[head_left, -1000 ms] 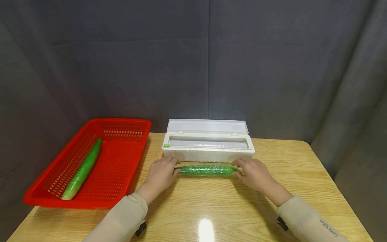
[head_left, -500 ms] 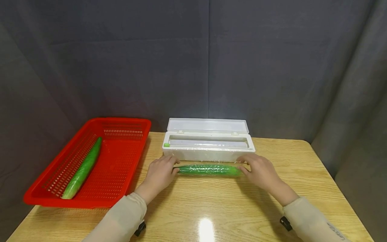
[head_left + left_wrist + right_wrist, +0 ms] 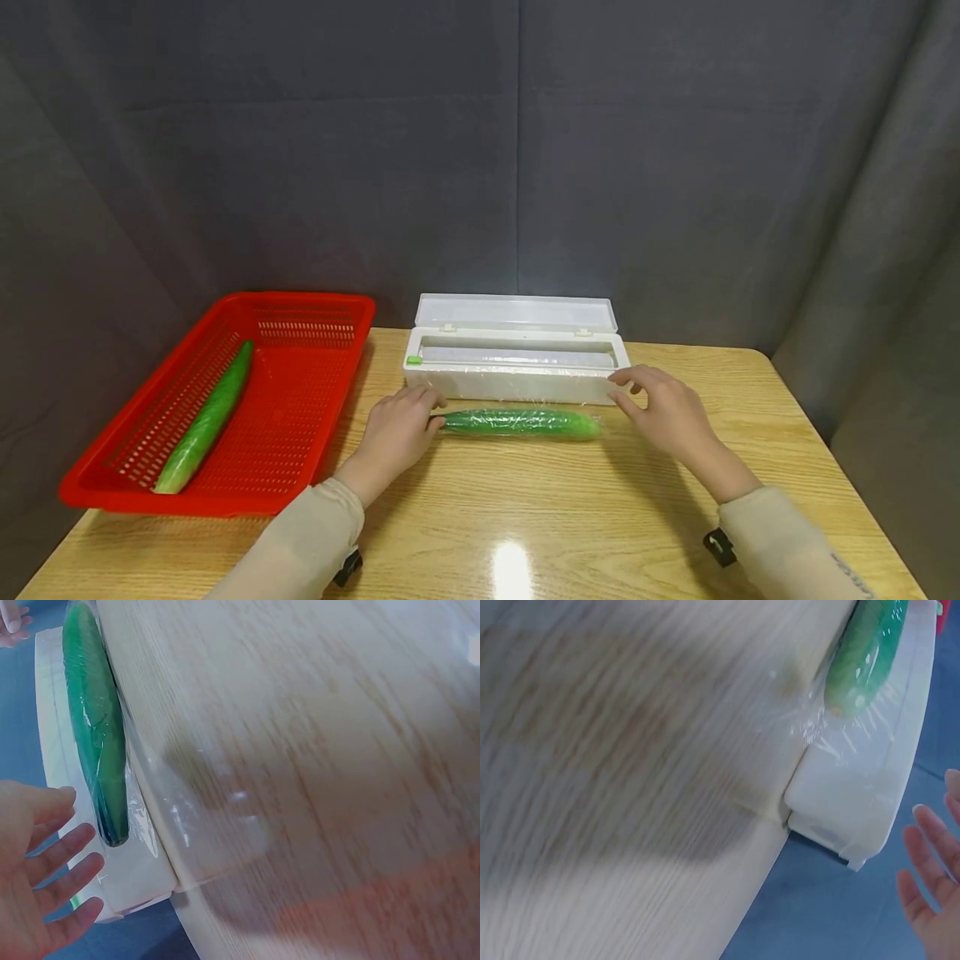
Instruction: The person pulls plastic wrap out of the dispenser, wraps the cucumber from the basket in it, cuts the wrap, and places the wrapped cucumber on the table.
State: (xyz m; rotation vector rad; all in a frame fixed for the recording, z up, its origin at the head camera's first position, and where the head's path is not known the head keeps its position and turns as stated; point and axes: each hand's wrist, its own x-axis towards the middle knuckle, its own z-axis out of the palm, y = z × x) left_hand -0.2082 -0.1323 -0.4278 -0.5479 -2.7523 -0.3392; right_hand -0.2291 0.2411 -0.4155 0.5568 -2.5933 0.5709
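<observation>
A green cucumber [image 3: 517, 422] with clear plastic wrap around it lies crosswise on the table, in front of a white cling film dispenser [image 3: 517, 383]. My left hand [image 3: 399, 427] is at the cucumber's dark left end; in the left wrist view its fingers [image 3: 71, 881] are spread beside that end and grip nothing. To the right of the pale end, my right hand [image 3: 666, 410] is held apart from the cucumber, near the dispenser's right corner. Its fingers [image 3: 930, 855] are loosely extended in the right wrist view, with nothing held. Loose film glints past both cucumber ends.
A red plastic basket [image 3: 322, 450] stands on the left of the wooden table [image 3: 480, 508], holding another cucumber [image 3: 206, 421]. The dispenser's lid [image 3: 516, 312] is raised toward the grey curtain [image 3: 637, 167], and a green slider [image 3: 413, 360] sits at its left end.
My right hand has let go of the cucumber's right end and moved right and slightly up, uncovering that end. My left hand and the cucumber have hardly moved.
</observation>
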